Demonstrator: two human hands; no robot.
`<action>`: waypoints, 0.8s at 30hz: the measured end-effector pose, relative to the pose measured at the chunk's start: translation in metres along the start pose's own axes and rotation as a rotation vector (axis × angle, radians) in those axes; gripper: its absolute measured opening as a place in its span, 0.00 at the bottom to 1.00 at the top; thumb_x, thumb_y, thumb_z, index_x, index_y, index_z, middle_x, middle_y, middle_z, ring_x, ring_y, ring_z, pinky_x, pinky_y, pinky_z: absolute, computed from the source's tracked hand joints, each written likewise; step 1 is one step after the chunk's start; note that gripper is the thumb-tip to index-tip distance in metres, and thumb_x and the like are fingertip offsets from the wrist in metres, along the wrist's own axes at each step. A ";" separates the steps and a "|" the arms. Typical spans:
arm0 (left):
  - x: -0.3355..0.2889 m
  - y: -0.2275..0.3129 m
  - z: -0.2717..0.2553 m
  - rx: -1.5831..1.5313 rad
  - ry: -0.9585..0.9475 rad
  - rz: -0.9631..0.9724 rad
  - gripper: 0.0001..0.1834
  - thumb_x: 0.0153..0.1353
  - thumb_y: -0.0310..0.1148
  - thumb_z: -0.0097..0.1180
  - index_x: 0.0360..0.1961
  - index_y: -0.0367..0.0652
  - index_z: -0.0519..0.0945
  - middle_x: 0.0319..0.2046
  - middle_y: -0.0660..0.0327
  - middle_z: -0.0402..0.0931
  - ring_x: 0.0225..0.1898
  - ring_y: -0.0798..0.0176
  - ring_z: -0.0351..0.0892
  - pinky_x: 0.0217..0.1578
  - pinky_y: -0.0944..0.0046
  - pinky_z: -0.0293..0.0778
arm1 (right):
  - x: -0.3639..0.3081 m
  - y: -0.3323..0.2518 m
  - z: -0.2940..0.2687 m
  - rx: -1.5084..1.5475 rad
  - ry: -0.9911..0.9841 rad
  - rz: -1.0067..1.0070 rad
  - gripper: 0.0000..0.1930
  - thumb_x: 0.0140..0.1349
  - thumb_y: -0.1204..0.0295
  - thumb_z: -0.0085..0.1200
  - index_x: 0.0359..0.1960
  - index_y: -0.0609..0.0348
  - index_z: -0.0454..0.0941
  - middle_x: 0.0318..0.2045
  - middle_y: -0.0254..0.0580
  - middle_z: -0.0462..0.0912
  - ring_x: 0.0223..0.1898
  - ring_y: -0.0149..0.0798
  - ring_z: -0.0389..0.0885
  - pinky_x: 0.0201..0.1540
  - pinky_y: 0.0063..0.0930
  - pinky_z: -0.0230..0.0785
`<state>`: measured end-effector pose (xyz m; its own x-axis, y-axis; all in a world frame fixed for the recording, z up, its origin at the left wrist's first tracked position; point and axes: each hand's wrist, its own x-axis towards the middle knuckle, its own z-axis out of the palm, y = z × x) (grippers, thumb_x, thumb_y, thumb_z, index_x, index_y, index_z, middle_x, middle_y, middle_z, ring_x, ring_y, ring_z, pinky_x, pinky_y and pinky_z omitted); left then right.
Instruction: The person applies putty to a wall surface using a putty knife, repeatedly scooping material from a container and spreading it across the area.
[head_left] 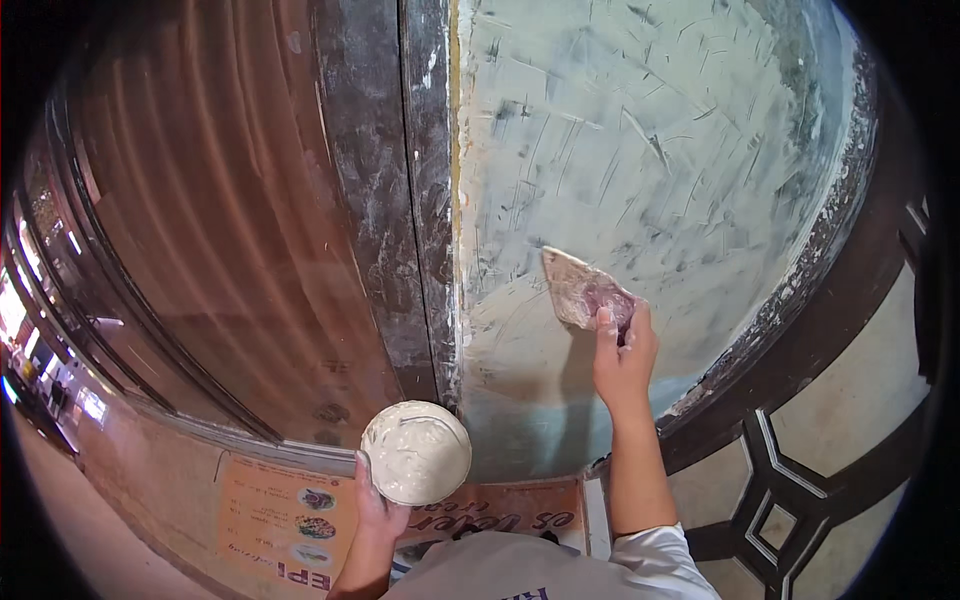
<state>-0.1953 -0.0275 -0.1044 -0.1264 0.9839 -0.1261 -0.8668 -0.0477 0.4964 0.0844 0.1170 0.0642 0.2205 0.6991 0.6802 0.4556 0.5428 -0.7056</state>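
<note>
My right hand [625, 350] is closed round the handle end of a putty knife [580, 287], whose broad blade is smeared with pale filler. The blade lies against or very close to the wall panel [640, 200], which has a patchy whitish coat with dark streaks. Lower and to the left, my left hand [381, 508] supports a round tub of creamy white putty [420, 450] from beneath and its left side. The putty's surface is lumpy, and most of the left fingers are hidden under the tub.
A dark, paint-scuffed wooden post [380, 190] runs up beside the panel. Left of it is a glass pane with a brown curtain [220, 200]. Printed banners [285, 515] lie low in front of me. A dark-framed patterned door [800, 480] stands at the right.
</note>
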 end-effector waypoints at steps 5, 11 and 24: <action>0.001 0.003 0.003 -0.014 -0.050 0.016 0.36 0.73 0.59 0.36 0.70 0.43 0.61 0.67 0.51 0.66 0.66 0.48 0.68 0.66 0.45 0.65 | -0.012 0.007 0.017 -0.483 -0.506 -0.287 0.11 0.69 0.68 0.51 0.42 0.66 0.75 0.34 0.55 0.82 0.33 0.50 0.83 0.38 0.36 0.73; 0.002 0.003 -0.003 0.036 -0.010 0.045 0.38 0.70 0.61 0.39 0.70 0.44 0.62 0.67 0.51 0.66 0.65 0.46 0.69 0.65 0.42 0.66 | 0.014 0.007 0.005 0.055 0.170 -0.147 0.14 0.69 0.68 0.51 0.48 0.67 0.75 0.38 0.51 0.83 0.40 0.44 0.83 0.46 0.38 0.73; 0.005 0.001 0.002 0.041 -0.016 0.035 0.36 0.73 0.58 0.37 0.70 0.42 0.62 0.67 0.50 0.66 0.66 0.47 0.68 0.67 0.45 0.63 | 0.006 -0.007 0.016 -0.086 -0.212 -0.217 0.15 0.65 0.67 0.54 0.49 0.62 0.74 0.39 0.61 0.82 0.41 0.62 0.81 0.44 0.45 0.74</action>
<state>-0.1955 -0.0225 -0.1031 -0.1482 0.9844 -0.0944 -0.8416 -0.0754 0.5348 0.0684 0.1244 0.0700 -0.0703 0.6579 0.7498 0.5453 0.6548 -0.5234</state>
